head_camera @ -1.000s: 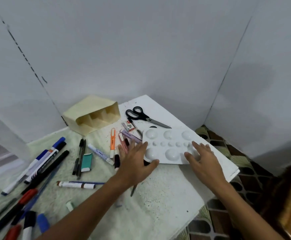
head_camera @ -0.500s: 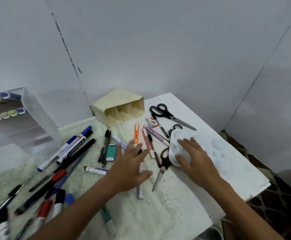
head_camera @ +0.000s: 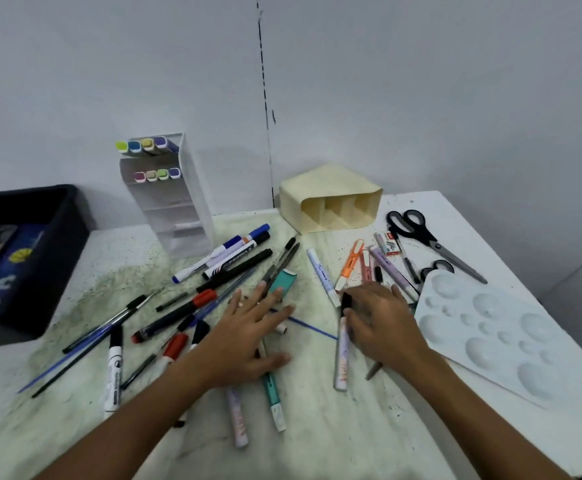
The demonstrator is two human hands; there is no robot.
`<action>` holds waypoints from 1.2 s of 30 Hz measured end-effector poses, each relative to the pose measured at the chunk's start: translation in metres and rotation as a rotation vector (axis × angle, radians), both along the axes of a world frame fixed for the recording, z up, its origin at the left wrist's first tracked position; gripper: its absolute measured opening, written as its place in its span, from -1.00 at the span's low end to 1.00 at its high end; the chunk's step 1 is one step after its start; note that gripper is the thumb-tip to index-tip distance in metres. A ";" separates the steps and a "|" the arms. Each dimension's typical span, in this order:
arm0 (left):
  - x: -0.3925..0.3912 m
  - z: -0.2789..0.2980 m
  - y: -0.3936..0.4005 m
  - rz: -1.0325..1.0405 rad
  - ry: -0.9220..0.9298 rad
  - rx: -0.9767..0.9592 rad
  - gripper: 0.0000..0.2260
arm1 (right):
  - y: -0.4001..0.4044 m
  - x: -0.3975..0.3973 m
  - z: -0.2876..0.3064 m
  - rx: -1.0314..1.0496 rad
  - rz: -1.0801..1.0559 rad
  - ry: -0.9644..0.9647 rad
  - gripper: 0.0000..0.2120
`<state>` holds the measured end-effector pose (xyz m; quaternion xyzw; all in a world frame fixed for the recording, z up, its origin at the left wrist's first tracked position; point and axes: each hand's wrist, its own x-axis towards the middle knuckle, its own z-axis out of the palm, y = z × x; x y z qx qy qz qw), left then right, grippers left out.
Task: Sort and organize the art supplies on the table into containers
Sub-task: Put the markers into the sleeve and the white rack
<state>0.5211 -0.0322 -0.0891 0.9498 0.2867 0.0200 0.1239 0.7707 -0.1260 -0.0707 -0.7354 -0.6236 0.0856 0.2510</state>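
Several markers and pens (head_camera: 227, 268) lie scattered across the white table (head_camera: 345, 441). My left hand (head_camera: 248, 337) rests flat with spread fingers on some of them, just before a teal case (head_camera: 282, 280). My right hand (head_camera: 383, 323) lies flat over the pens beside it, its thumb against a black-capped white paint marker (head_camera: 342, 355). A cream compartment organizer (head_camera: 331, 199) lies on its side at the back. A white tiered holder (head_camera: 171, 199) stands left of it with coloured markers in its top two rows.
A white paint palette (head_camera: 490, 334) lies at the right, near the table's edge. Black scissors (head_camera: 428, 240), a smaller pair (head_camera: 436, 266) and a staples box (head_camera: 388, 243) sit behind it. A black tray (head_camera: 23, 251) stands far left. The wall runs close behind.
My right hand has left the palette and moved left onto the pens. My left hand has shifted over the pen pile. The view has swung left, bringing the tiered holder and black tray into sight.
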 end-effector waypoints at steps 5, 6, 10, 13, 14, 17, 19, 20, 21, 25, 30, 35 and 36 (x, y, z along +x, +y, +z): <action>-0.010 0.005 0.003 0.126 -0.109 -0.089 -0.18 | 0.025 0.020 0.006 0.094 -0.010 0.063 -0.70; -0.010 0.007 0.006 0.145 -0.129 -0.101 -0.18 | 0.033 0.022 0.007 0.082 -0.006 0.048 -0.68; -0.008 0.010 0.012 0.168 -0.166 -0.120 -0.17 | 0.073 0.016 0.014 -0.028 0.032 -0.045 -0.63; -0.010 0.010 0.011 0.174 -0.218 -0.128 -0.24 | 0.099 0.004 0.019 -0.075 0.076 -0.112 -0.62; -0.014 0.010 0.008 0.180 -0.230 -0.129 -0.28 | 0.106 0.000 0.018 -0.113 0.087 -0.119 -0.61; -0.025 0.010 -0.006 0.202 -0.291 -0.111 -0.43 | 0.114 -0.008 0.014 -0.195 0.087 -0.195 -0.65; -0.032 0.008 -0.017 0.203 -0.321 -0.044 -0.50 | 0.115 -0.011 0.011 -0.197 0.072 -0.233 -0.73; -0.035 0.006 -0.023 0.207 -0.312 0.000 -0.49 | 0.115 -0.012 0.009 -0.189 0.063 -0.233 -0.75; -0.036 0.004 -0.027 0.222 -0.279 0.036 -0.46 | 0.116 -0.012 0.008 -0.180 0.055 -0.223 -0.76; -0.034 0.004 -0.039 0.329 -0.143 0.077 -0.29 | 0.115 -0.011 0.010 -0.169 0.050 -0.076 -0.75; -0.030 0.013 -0.042 0.389 -0.092 0.020 -0.12 | 0.106 -0.003 0.022 -0.109 0.108 0.236 -0.86; -0.020 0.026 -0.041 0.508 -0.032 -0.188 -0.20 | 0.086 -0.007 0.043 0.003 0.233 0.426 -0.80; -0.018 0.028 -0.041 0.521 -0.049 -0.206 -0.30 | 0.082 -0.008 0.045 0.023 0.249 0.450 -0.79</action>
